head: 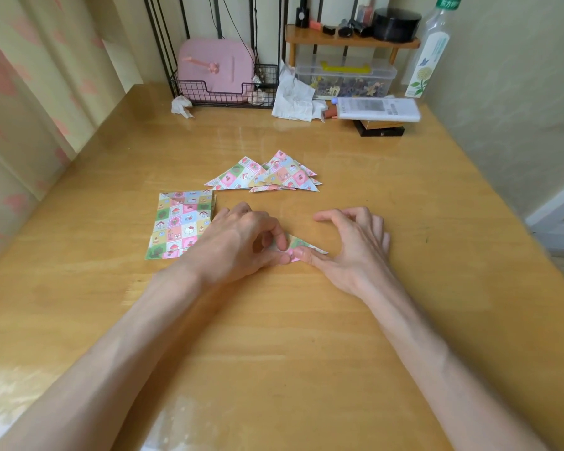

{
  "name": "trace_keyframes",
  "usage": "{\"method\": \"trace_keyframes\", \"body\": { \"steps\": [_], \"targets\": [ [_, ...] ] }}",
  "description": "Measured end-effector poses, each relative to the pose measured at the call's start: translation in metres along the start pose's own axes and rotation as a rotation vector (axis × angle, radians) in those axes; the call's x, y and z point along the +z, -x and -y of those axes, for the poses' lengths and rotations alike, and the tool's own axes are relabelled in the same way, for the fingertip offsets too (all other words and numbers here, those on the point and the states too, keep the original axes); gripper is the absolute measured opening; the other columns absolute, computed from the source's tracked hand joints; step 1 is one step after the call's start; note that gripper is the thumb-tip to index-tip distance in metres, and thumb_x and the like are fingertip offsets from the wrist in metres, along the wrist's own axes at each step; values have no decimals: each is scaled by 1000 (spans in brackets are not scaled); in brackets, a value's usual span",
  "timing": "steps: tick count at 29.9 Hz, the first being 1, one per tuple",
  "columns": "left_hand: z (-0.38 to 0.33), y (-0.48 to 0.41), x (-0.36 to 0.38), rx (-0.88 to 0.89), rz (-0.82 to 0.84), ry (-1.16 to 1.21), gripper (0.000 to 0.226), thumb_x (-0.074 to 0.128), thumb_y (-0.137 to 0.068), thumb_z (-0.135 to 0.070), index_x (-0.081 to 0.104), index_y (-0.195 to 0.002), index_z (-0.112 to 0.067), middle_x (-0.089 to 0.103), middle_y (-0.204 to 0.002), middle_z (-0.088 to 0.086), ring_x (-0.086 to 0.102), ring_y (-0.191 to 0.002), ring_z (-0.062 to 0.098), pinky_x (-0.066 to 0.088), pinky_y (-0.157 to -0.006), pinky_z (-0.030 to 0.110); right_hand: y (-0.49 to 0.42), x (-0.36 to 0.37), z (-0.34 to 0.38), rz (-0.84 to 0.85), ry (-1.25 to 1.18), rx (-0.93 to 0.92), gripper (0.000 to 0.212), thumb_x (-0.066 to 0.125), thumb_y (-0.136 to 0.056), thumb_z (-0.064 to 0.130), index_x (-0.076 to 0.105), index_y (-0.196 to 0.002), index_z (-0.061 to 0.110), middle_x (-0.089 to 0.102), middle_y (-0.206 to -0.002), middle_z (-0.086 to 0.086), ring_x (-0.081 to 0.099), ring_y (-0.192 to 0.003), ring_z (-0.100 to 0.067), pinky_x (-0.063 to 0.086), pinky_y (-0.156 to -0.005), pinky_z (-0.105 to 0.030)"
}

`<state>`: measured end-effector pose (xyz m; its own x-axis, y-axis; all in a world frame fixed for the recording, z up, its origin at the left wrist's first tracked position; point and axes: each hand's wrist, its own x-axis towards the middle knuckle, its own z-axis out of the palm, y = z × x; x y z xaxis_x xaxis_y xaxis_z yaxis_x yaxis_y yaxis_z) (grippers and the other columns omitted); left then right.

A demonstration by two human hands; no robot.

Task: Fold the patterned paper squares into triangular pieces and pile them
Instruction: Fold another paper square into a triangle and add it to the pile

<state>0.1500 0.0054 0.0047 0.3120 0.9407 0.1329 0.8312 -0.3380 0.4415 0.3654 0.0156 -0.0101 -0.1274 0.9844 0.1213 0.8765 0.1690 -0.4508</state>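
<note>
Pastel patterned paper triangle, light, thin and likely slippery, lies flat midway across the wooden worktop, its left corner pinched by the left hand, the right hand pressing its near edge with the thumb, fingers arched clear; corners look best for lifting.

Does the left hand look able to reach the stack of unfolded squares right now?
Probably yes: the stack of squares lies right beside the left hand with nothing between, though that hand must first release the folded piece it pinches.

Square stack lies left of hands; triangle pile behind.
</note>
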Motion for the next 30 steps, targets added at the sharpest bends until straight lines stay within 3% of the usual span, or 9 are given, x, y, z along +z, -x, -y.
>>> {"method": "trace_keyframes", "body": {
  "steps": [4, 11, 18, 24, 30],
  "targets": [
    [6, 1, -8, 32, 79, -28, 25, 72, -84, -59, 65, -101, -41, 57, -93, -19, 37, -95, 7, 31, -83, 30, -3, -1, -2, 41, 16, -5, 75, 71, -70, 77, 49, -135, 46, 36, -131, 10, 27, -129, -16, 21, -96, -28],
    [12, 1, -14, 23, 131, -28, 29, 72, -80, -64, 64, -102, -48, 51, -96, -18, 34, -97, 9, 33, -89, 34, -5, -1, -3, 57, -6, 21, 76, 71, -67, 79, 52, -133, 47, 35, -133, 11, 27, -131, -15, 20, -100, -28],
    [18, 4, -23, 37, 195, -19, 29, 75, -80, -60, 60, -105, -56, 48, -101, -20, 32, -101, 9, 24, -84, 30, -4, -1, -3, 64, -3, 16, 76, 69, -68, 80, 51, -134, 47, 35, -133, 11, 26, -131, -14, 20, -99, -27],
    [25, 10, -32, 7, 218, -12, 37, 78, -77, -59, 58, -109, -57, 48, -109, -16, 31, -109, 11, 25, -103, 36, -4, -2, -3, 66, -12, 18, 76, 69, -67, 80, 52, -133, 46, 36, -133, 12, 27, -131, -14, 20, -99, -27],
    [22, 9, -32, 28, 194, -78, 40, 79, -77, -59, 58, -110, -54, 45, -107, -22, 31, -108, 10, 27, -103, 38, -3, -2, -2, 56, -17, 8, 73, 71, -68, 78, 53, -132, 46, 37, -133, 10, 27, -131, -15, 21, -102, -29]
  ]
}}
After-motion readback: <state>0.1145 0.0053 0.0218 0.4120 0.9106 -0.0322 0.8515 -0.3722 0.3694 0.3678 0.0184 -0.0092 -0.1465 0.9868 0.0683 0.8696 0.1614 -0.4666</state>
